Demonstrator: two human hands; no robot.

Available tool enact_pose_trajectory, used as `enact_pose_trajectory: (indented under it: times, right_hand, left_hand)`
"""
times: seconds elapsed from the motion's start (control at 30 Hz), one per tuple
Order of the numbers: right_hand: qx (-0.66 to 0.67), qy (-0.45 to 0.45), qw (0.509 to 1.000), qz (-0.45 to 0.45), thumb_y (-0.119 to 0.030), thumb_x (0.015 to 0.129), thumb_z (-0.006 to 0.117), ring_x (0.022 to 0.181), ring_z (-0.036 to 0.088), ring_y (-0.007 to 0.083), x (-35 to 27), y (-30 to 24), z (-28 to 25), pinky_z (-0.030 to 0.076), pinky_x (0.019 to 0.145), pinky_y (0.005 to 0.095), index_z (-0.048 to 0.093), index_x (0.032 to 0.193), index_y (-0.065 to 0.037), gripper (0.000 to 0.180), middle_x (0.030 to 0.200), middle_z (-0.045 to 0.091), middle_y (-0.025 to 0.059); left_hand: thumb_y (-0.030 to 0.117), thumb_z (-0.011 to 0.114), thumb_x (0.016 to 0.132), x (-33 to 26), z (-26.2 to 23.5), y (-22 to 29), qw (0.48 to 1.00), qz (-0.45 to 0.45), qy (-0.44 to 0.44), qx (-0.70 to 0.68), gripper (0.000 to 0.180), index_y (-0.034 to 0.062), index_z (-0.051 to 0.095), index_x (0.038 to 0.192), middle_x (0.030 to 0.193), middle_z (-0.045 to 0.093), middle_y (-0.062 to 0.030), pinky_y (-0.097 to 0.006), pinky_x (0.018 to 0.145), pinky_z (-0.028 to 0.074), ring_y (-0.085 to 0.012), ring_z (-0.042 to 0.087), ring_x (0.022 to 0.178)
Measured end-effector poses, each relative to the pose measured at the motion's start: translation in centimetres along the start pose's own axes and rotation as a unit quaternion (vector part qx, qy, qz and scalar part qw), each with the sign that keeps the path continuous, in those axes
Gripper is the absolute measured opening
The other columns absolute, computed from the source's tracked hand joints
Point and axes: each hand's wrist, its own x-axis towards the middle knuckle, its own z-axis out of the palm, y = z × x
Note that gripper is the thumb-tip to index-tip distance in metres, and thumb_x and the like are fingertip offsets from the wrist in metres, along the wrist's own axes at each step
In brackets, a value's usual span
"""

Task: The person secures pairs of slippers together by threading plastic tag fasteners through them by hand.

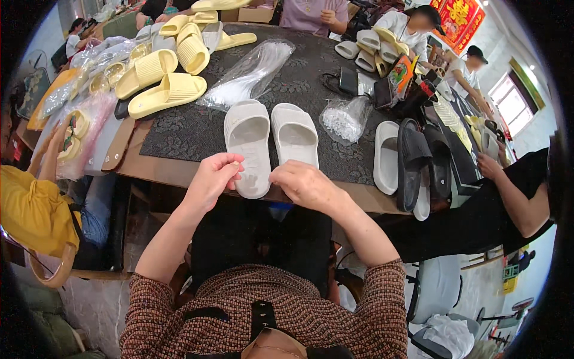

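Head view: left hand point(210, 179) is pinching its fingers point(233, 163) together on something small and pale, too tiny to tell what, right at the heel of the left white slipper point(248, 143). Right hand point(306, 184) is curling fingers together near the heel of the right white slipper point(294, 134); what it is gripping, cannot tell. Both slippers are lying side by side on the tabletop point(179, 170) just beyond the fingertips, heels at the near edge. Yellow slippers point(167, 93) are sitting well off to the left. Judging: keeping the pinch tight and the pair aligned should be helping.
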Motion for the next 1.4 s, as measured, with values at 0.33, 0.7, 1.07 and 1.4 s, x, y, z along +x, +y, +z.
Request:
enact_pose_trajectory:
  times: [0.33, 0.7, 1.07, 1.4]
  right_hand:
    - [-0.078, 0.017, 0.996, 0.043, -0.005, 0.077, 0.06, 0.088, 0.059, 0.0303, 0.6, 6.1, -0.7, 0.049, 0.077, 0.0398, 0.059, 0.09, -0.003, 0.013, 0.09, 0.061, 0.0104]
    - [-0.237, 0.004, 0.964, 0.123, -0.003, 0.073, 0.055, 0.093, 0.056, 0.0278, 0.6, 6.4, -0.4, 0.047, 0.083, 0.0366, 0.059, 0.09, -0.002, 0.018, 0.097, 0.058, 0.0119]
    - [-0.076, 0.12, 0.935, 0.324, -0.012, 0.087, 0.048, 0.091, 0.06, 0.0398, 3.1, 13.9, -2.0, 0.048, 0.08, 0.0444, 0.06, 0.102, 0.0, 0.022, 0.092, 0.063, 0.0246]
    - [-0.012, 0.044, 0.928, 0.371, -0.022, 0.079, 0.057, 0.083, 0.065, 0.0328, 7.1, 19.9, -0.1, 0.05, 0.077, 0.0374, 0.069, 0.092, -0.003, 0.026, 0.086, 0.066, 0.0202]
  left_hand:
    - [0.029, 0.055, 0.089, 5.8, 0.7, -0.2, 0.946, 0.12, -0.046, 0.299, 0.042, -0.0099, 0.057, 0.103, 0.084, 0.06, -0.013, -0.035, 0.071, 0.046, -0.0247, 0.056, 0.076]
    - [0.057, 0.062, 0.077, 9.8, 3.4, -1.0, 0.764, 0.188, -0.041, 0.616, 0.087, -0.0141, 0.041, 0.121, 0.123, 0.043, -0.0285, -0.051, 0.099, 0.033, -0.0433, 0.041, 0.117]
    - [0.048, 0.066, 0.075, 10.7, 4.0, -1.5, 0.786, 0.186, -0.01, 0.59, 0.086, -0.0146, 0.037, 0.125, 0.132, 0.035, -0.0304, -0.049, 0.105, 0.024, -0.0433, 0.03, 0.127]
    - [0.043, 0.062, 0.077, 10.7, 3.8, -1.8, 0.811, 0.197, -0.006, 0.55, 0.074, -0.0111, 0.04, 0.124, 0.131, 0.039, -0.0258, -0.047, 0.106, 0.023, -0.0374, 0.033, 0.127]
